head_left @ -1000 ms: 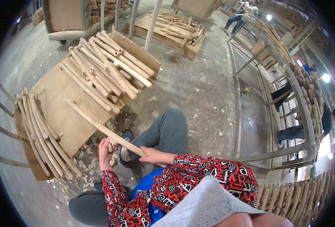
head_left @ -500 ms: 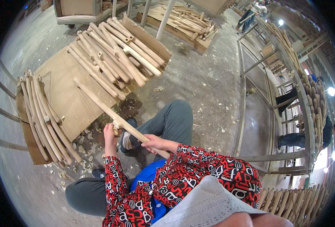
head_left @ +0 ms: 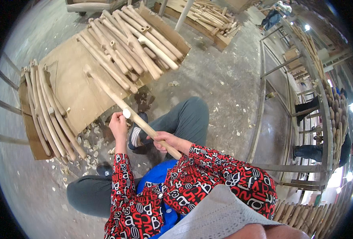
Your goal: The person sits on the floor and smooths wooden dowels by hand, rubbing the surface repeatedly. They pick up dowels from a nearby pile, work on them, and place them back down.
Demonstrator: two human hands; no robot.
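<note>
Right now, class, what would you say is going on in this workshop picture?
A person sits low on a concrete floor with a long wooden stick slanting across the knees. The right hand grips its near end; the left hand is at its middle, with a small pale piece by the fingers. Ahead, on cardboard, lie a pile of similar sticks and a row of curved ones. Wood chips litter the floor.

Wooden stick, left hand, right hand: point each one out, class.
Wooden stick (head_left: 112, 96), head view, bare shaft beyond the hands.
Left hand (head_left: 118, 124), head view, back of the hand.
Right hand (head_left: 163, 139), head view, knuckles around the stick.
</note>
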